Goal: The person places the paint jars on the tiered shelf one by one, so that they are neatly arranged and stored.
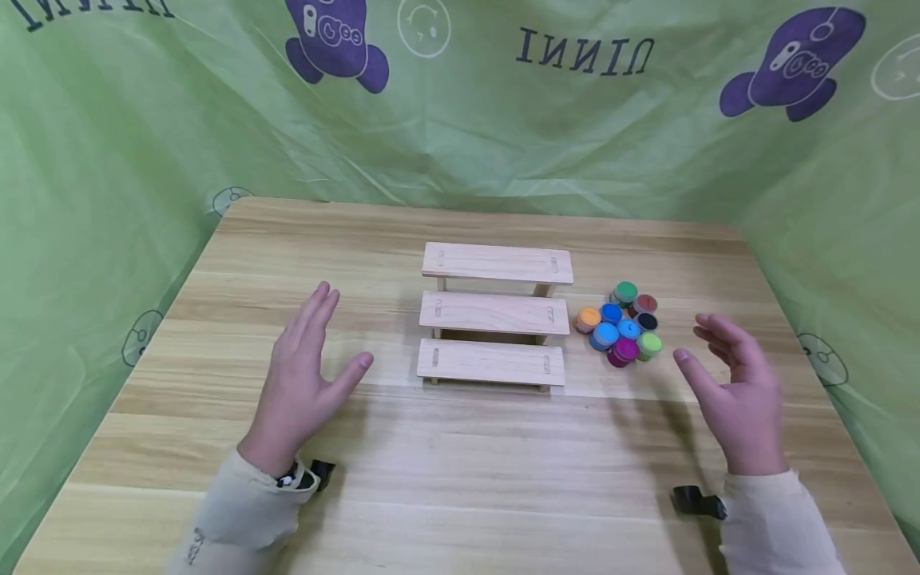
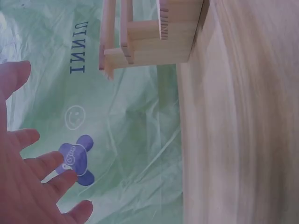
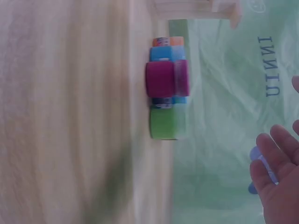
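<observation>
A small three-tier wooden stand (image 1: 494, 313) with pale step-like shelves sits at the middle of the table. Just right of it cluster several small paint pots (image 1: 622, 350) in orange, blues, greens, black, brownish red and magenta. Left of the stand, my left hand (image 1: 302, 383) is held over the table, fingers extended and thumb apart, holding nothing. My right hand (image 1: 743, 391) hovers right of the pots with fingers loosely bent, also holding nothing. In the right wrist view, the magenta pot (image 3: 161, 79) and the light green pot (image 3: 162, 122) are nearest.
The wood-grain table (image 1: 460, 471) has a back edge against a green printed curtain (image 1: 503, 152), which also hangs along both sides. Black wrist devices (image 1: 699, 501) stick out from the sleeves.
</observation>
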Demonstrator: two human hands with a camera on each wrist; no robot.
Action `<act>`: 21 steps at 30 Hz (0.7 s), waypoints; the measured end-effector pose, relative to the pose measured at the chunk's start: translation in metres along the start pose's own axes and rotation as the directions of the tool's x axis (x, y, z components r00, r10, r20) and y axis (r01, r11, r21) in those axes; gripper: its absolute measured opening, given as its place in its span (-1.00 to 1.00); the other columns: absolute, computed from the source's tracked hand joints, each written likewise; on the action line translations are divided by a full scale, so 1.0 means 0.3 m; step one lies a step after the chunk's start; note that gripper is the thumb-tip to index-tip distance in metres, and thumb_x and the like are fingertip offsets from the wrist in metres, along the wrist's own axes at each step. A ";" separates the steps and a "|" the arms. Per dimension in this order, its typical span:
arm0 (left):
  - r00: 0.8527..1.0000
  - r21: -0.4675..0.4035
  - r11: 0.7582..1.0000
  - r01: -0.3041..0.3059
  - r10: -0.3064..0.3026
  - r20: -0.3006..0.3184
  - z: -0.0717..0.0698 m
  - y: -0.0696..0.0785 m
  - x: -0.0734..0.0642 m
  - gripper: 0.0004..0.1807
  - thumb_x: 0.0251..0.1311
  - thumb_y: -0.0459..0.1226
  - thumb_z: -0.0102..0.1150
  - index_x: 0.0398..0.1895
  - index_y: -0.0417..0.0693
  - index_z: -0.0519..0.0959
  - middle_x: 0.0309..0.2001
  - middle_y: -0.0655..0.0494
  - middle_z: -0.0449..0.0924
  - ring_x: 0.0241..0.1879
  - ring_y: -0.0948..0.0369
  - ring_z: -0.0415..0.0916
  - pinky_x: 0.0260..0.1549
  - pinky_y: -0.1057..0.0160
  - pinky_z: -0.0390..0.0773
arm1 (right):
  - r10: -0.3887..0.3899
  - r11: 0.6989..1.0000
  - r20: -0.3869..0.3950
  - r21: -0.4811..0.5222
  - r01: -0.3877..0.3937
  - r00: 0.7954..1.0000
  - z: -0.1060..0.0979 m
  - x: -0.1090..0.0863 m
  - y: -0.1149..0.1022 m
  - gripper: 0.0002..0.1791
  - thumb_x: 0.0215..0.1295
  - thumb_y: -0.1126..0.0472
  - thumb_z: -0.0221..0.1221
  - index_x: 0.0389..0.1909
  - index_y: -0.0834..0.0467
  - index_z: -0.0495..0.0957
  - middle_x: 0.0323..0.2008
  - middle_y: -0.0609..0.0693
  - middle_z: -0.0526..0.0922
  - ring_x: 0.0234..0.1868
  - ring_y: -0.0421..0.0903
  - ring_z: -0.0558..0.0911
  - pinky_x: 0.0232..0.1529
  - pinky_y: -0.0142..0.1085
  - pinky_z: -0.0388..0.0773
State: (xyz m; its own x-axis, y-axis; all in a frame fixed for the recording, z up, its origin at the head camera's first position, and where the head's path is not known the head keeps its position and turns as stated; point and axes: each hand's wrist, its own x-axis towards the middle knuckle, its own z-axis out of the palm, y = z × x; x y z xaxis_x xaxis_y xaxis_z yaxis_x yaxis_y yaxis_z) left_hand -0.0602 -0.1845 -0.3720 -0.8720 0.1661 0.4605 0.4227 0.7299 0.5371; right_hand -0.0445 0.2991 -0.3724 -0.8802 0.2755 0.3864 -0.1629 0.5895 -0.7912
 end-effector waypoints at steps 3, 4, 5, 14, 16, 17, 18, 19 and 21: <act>1.000 -0.069 0.998 0.015 -0.014 0.010 0.012 -0.003 0.001 -0.10 0.25 -0.08 0.30 0.57 -0.10 0.10 0.55 -0.09 0.08 0.50 -0.15 0.04 0.33 -0.37 0.13 | 0.048 0.997 -0.007 0.067 -0.047 0.999 0.013 0.007 0.018 -0.43 0.23 0.45 0.32 0.28 0.22 0.48 0.16 0.01 0.61 0.13 -0.25 0.57 0.18 -0.54 0.43; 1.000 -0.093 0.995 0.027 -0.025 0.019 0.016 -0.004 0.000 -0.09 0.25 -0.11 0.32 0.57 -0.11 0.09 0.55 -0.10 0.08 0.50 -0.14 0.04 0.34 -0.36 0.13 | 0.087 0.989 -0.006 0.118 -0.086 0.996 0.016 0.010 0.023 -0.44 0.24 0.45 0.32 0.27 0.23 0.49 0.13 0.02 0.62 0.11 -0.23 0.58 0.15 -0.54 0.45; 0.999 -0.117 0.992 0.041 -0.038 0.028 0.019 -0.004 0.000 -0.09 0.24 -0.13 0.33 0.58 -0.10 0.08 0.55 -0.10 0.08 0.50 -0.13 0.04 0.35 -0.35 0.13 | 0.134 0.976 -0.004 0.171 -0.132 0.991 0.018 0.014 0.026 -0.46 0.24 0.45 0.32 0.26 0.23 0.49 0.12 0.01 0.62 0.10 -0.21 0.59 0.13 -0.55 0.47; 0.984 -0.256 0.952 0.170 -0.149 0.100 0.055 -0.009 -0.001 -0.09 0.26 -0.17 0.34 0.59 -0.03 0.06 0.54 -0.04 0.12 0.50 -0.08 0.04 0.38 -0.32 0.11 | 0.363 0.827 0.069 0.436 -0.355 0.929 0.037 0.037 0.057 -0.46 0.22 0.42 0.36 0.23 0.23 0.47 0.04 -0.01 0.63 0.07 -0.15 0.60 0.01 -0.57 0.54; 0.983 -0.282 0.943 0.175 -0.151 0.105 0.064 -0.012 0.000 -0.10 0.26 -0.18 0.34 0.58 -0.06 0.07 0.53 -0.03 0.15 0.50 -0.06 0.07 0.40 -0.27 0.11 | 0.371 0.827 0.082 0.425 -0.369 0.925 0.042 0.040 0.067 -0.46 0.22 0.40 0.37 0.23 0.22 0.47 0.04 -0.02 0.62 0.06 -0.16 0.60 0.01 -0.57 0.54; 0.982 -0.295 0.938 0.180 -0.154 0.110 0.068 -0.014 0.000 -0.10 0.26 -0.19 0.34 0.58 -0.04 0.07 0.52 -0.02 0.16 0.49 -0.05 0.09 0.40 -0.25 0.11 | 0.379 0.821 0.094 0.425 -0.381 0.921 0.044 0.042 0.073 -0.46 0.23 0.39 0.36 0.23 0.23 0.47 0.04 -0.03 0.62 0.06 -0.17 0.61 0.00 -0.58 0.54; 0.981 -0.305 0.934 0.184 -0.157 0.113 0.072 -0.016 0.001 -0.10 0.27 -0.19 0.34 0.58 -0.04 0.07 0.52 -0.01 0.17 0.48 -0.04 0.10 0.41 -0.23 0.12 | 0.385 0.818 0.106 0.421 -0.392 0.917 0.045 0.043 0.079 -0.46 0.24 0.37 0.36 0.23 0.21 0.47 0.05 -0.03 0.62 0.05 -0.19 0.61 0.00 -0.58 0.54; 0.980 -0.315 0.930 0.188 -0.159 0.116 0.076 -0.019 0.002 -0.11 0.27 -0.19 0.33 0.58 -0.05 0.07 0.51 -0.01 0.18 0.47 -0.04 0.12 0.40 -0.22 0.13 | 0.391 0.810 0.120 0.426 -0.403 0.912 0.045 0.045 0.085 -0.48 0.25 0.36 0.36 0.22 0.19 0.47 0.05 -0.04 0.62 0.05 -0.20 0.62 0.00 -0.58 0.54; 0.980 -0.334 0.923 0.193 -0.162 0.119 0.084 -0.025 0.004 -0.12 0.28 -0.21 0.32 0.57 -0.09 0.07 0.50 -0.01 0.21 0.46 -0.04 0.16 0.39 -0.20 0.16 | 0.398 0.789 0.148 0.449 -0.420 0.906 0.045 0.047 0.100 -0.51 0.27 0.34 0.34 0.21 0.18 0.48 0.05 -0.05 0.63 0.03 -0.22 0.63 0.00 -0.57 0.54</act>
State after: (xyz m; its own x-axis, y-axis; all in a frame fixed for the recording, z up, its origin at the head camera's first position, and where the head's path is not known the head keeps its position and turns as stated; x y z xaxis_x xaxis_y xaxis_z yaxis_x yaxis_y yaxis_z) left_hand -0.0707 -0.1732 -0.3933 -0.9519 0.1236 0.2803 0.3044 0.4839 0.8205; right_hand -0.0679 0.3103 -0.3970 -0.9278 0.3715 -0.0348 0.0407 0.0080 -0.9991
